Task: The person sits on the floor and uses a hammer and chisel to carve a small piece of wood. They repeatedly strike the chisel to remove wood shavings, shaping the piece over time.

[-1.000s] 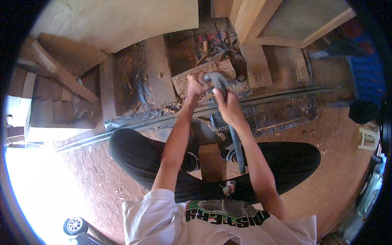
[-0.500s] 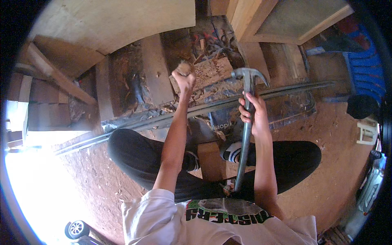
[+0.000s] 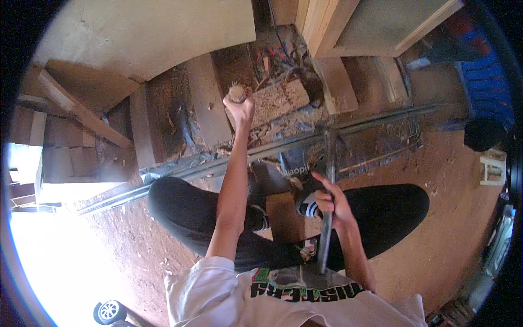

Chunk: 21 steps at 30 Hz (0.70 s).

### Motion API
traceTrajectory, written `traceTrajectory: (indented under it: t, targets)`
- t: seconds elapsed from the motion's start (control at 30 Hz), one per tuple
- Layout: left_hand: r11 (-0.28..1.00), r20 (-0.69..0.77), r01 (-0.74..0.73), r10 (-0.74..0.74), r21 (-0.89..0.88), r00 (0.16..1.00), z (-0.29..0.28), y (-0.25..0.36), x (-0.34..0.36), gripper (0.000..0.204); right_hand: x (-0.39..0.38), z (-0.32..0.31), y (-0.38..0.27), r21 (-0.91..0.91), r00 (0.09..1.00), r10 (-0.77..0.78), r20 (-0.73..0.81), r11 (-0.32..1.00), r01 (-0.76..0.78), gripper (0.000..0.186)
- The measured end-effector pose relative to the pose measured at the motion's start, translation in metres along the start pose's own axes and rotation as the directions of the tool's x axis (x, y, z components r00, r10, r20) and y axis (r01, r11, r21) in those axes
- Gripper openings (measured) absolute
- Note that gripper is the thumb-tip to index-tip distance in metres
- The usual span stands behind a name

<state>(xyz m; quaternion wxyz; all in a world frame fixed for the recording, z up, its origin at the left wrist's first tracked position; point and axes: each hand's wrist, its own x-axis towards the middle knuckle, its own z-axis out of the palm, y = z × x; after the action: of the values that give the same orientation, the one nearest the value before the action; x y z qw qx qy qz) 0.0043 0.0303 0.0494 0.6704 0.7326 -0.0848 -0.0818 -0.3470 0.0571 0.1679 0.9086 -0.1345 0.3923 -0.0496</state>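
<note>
My left hand is wrapped round an upright wooden handle with a round, frayed top; the lower part of this tool is hidden from view. It stands at the left end of a chipped, rough-cut wood block covered with chips. My right hand is closed on the shaft of a claw hammer, low toward my lap, with the index finger partly stretched along it. The hammer's head points away from me and is smeared by motion, to the right of and nearer than the block.
Planks lie either side of the block, among shavings. Long thin rods cross in front of it. A large pale panel fills the far left, a wooden frame the far right. Beyond is a blue chair. A wood piece lies between my feet.
My right hand and the hammer have come down toward my lap, and the hammer's head has dropped nearer to me. My left hand has shifted slightly left, still round the wooden handle.
</note>
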Motion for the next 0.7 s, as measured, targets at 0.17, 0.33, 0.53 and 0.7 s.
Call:
traceTrajectory:
  t: [0.17, 0.33, 0.53, 0.7]
  targets:
    - [0.982, 0.15, -0.101, 0.125, -0.159, 0.981, -0.001, -0.019, 0.007, 0.022, 0.006, 0.008, 0.002, -0.192, 0.948, -0.206, -0.243, 0.968, 0.162, 0.02]
    - [0.87, 0.164, -0.49, 0.476, 0.054, 0.864, -0.001, -0.016, -0.008, 0.024, 0.016, 0.014, -0.007, -0.313, 0.919, -0.338, -0.202, 0.912, 0.266, 0.028]
    - [0.847, 0.332, -0.532, 0.504, -0.007, 0.797, -0.004, -0.007, -0.004, 0.032, 0.023, 0.025, -0.011, -0.567, 0.931, -0.28, -0.232, 0.817, 0.105, 0.035]
    - [0.917, 0.568, -0.306, 0.114, 0.255, 0.815, -0.002, -0.007, 0.002, 0.052, 0.009, 0.076, -0.038, -0.622, 0.778, -0.621, 0.094, 0.573, 0.533, 0.019]
